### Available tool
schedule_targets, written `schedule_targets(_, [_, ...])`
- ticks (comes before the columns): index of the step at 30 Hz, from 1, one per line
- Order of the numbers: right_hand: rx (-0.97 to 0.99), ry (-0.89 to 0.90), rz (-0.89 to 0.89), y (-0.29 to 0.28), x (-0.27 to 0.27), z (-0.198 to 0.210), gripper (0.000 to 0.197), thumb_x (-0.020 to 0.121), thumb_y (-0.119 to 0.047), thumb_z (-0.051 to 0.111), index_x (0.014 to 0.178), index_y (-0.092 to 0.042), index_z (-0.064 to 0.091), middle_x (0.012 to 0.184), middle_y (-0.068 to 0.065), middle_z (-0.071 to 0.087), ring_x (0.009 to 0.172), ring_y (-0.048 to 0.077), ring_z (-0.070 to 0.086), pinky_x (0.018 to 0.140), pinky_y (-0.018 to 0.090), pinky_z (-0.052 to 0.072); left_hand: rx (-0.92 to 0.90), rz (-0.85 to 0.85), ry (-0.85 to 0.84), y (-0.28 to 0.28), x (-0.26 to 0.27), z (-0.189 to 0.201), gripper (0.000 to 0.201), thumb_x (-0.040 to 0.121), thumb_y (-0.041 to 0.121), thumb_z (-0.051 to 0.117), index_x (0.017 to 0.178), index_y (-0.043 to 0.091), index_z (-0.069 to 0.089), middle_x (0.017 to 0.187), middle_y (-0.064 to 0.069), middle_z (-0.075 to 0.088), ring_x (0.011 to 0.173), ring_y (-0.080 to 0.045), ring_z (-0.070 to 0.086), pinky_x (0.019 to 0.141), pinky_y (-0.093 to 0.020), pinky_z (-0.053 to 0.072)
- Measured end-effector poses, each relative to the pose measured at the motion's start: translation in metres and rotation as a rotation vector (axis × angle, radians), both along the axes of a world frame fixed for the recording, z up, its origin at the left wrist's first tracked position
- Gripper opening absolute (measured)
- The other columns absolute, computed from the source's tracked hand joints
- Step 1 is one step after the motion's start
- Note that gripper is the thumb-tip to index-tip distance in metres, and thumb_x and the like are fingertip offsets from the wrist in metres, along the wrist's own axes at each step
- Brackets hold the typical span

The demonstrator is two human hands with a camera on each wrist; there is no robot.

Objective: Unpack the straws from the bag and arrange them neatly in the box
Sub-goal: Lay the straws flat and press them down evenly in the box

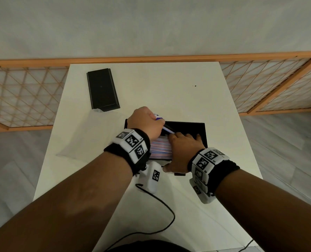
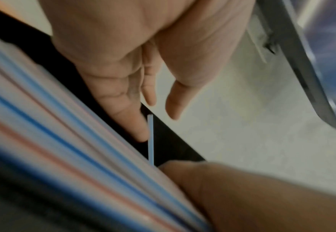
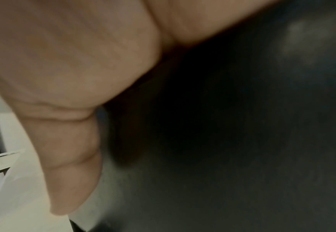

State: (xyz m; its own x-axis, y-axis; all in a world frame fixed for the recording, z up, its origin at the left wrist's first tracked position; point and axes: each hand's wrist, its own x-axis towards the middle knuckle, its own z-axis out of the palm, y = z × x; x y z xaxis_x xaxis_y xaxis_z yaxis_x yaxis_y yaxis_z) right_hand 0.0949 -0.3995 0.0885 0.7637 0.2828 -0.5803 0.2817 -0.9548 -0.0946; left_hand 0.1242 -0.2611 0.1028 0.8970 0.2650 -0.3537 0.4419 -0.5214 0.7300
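Observation:
The black box [image 1: 187,127] sits mid-table, and a bed of red, blue and white striped straws [image 1: 160,148] fills its near left part. My left hand [image 1: 145,122] hovers over the box's far left corner and pinches a single blue-white straw [image 1: 168,129] that slants down toward the pile. The left wrist view shows that thin straw [image 2: 150,138] beside my fingertips [image 2: 135,125], above the blurred straws [image 2: 54,133]. My right hand [image 1: 183,148] lies flat on the straws with its thumb [image 3: 68,157] outside the box's near wall [image 3: 222,141].
A black lid [image 1: 103,90] lies at the table's far left, with a scrap of clear plastic [image 1: 98,110] under its near corner. A black cable [image 1: 162,202] trails over the white table [image 1: 169,84] in front of me. A wooden lattice screen [image 1: 24,95] stands behind.

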Motion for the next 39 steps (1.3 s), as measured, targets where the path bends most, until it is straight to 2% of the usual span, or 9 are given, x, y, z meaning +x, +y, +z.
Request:
schedule_targets(5, [0.009, 0.011, 0.004, -0.002, 0.001, 0.002, 0.094, 0.063, -0.063, 0.076, 0.139, -0.023, 0.037, 0.139, 0.001, 0.047, 0.129, 0.031, 0.045, 0.114, 0.062, 0.022, 0.087, -0.011, -0.099, -0.012, -0.001, -0.005, 0.010, 0.090, 0.025, 0.073, 0.088, 0.017, 0.069, 0.087, -0.002, 0.075, 0.086, -0.024, 0.073, 0.084, -0.036, 0.058])
schedule_targets(15, [0.135, -0.057, -0.070, -0.009, -0.003, 0.005, 0.109, 0.054, -0.077, 0.074, 0.133, -0.021, 0.026, 0.127, 0.000, 0.055, 0.120, 0.029, 0.052, 0.112, 0.055, 0.030, -0.009, 0.056, -0.068, 0.053, -0.012, 0.025, 0.019, 0.077, 0.010, 0.071, 0.063, 0.021, 0.075, 0.064, 0.010, 0.073, 0.078, -0.018, 0.074, 0.077, -0.037, 0.062])
schedule_targets(20, [0.034, -0.027, -0.008, -0.008, 0.002, 0.009, 0.114, 0.051, -0.087, 0.066, 0.144, -0.037, 0.026, 0.130, 0.003, 0.041, 0.122, 0.031, 0.042, 0.108, 0.050, 0.037, 0.251, -0.338, 0.133, 0.073, -0.014, 0.031, 0.019, 0.090, 0.007, 0.062, 0.084, 0.016, 0.078, 0.090, 0.003, 0.074, 0.089, -0.021, 0.070, 0.081, -0.034, 0.056])
schedule_targets(23, [-0.011, -0.001, 0.001, -0.005, 0.007, 0.010, 0.107, 0.050, -0.085, 0.069, 0.138, -0.037, 0.033, 0.128, 0.002, 0.042, 0.120, 0.030, 0.043, 0.106, 0.048, 0.039, 0.573, -0.664, 0.127, 0.056, -0.022, 0.032, 0.017, 0.097, 0.026, 0.057, 0.103, 0.019, 0.070, 0.103, 0.001, 0.067, 0.095, -0.021, 0.060, 0.081, -0.033, 0.049])
schedule_targets(26, [-0.036, 0.051, 0.010, -0.003, 0.010, 0.008, 0.107, 0.050, -0.079, 0.075, 0.135, -0.029, 0.035, 0.130, -0.001, 0.053, 0.120, 0.029, 0.051, 0.108, 0.049, 0.036, 0.649, -0.860, 0.048, 0.034, -0.028, 0.029, 0.051, 0.079, 0.066, 0.066, 0.110, 0.026, 0.055, 0.106, 0.004, 0.055, 0.102, -0.019, 0.046, 0.086, -0.036, 0.047])
schedule_targets(28, [-0.071, 0.069, 0.043, -0.001, 0.013, 0.010, 0.108, 0.049, -0.075, 0.078, 0.135, -0.027, 0.035, 0.129, -0.002, 0.054, 0.117, 0.027, 0.053, 0.106, 0.049, 0.039, 0.635, -0.972, 0.146, 0.022, -0.026, 0.024, 0.075, 0.065, 0.071, 0.077, 0.119, 0.027, 0.047, 0.117, 0.004, 0.051, 0.112, -0.020, 0.043, 0.095, -0.040, 0.046])
schedule_targets(32, [-0.165, 0.092, 0.115, 0.003, 0.016, 0.019, 0.113, 0.045, -0.075, 0.080, 0.138, -0.028, 0.038, 0.127, 0.001, 0.049, 0.114, 0.026, 0.052, 0.098, 0.045, 0.046, 0.687, -1.008, 0.333, 0.016, -0.023, -0.005, 0.108, 0.060, 0.062, 0.086, 0.144, 0.021, 0.033, 0.143, -0.002, 0.045, 0.133, -0.026, 0.041, 0.114, -0.046, 0.036])
schedule_targets(34, [-0.174, 0.100, 0.117, 0.003, 0.015, 0.021, 0.110, 0.044, -0.075, 0.080, 0.136, -0.029, 0.041, 0.123, 0.002, 0.047, 0.109, 0.025, 0.053, 0.094, 0.042, 0.049, 0.688, -0.997, 0.326, 0.017, -0.025, -0.013, 0.107, 0.061, 0.060, 0.085, 0.146, 0.024, 0.032, 0.144, 0.000, 0.045, 0.136, -0.026, 0.040, 0.119, -0.049, 0.029])
schedule_targets(39, [-0.165, 0.141, 0.122, -0.001, 0.006, 0.021, 0.109, 0.056, -0.069, 0.082, 0.140, -0.019, 0.034, 0.125, 0.000, 0.060, 0.110, 0.024, 0.060, 0.094, 0.037, 0.049, 0.678, -1.040, 0.301, 0.015, -0.034, -0.011, 0.097, 0.063, 0.059, 0.085, 0.141, 0.024, 0.040, 0.134, 0.000, 0.048, 0.123, -0.023, 0.050, 0.100, -0.040, 0.046])
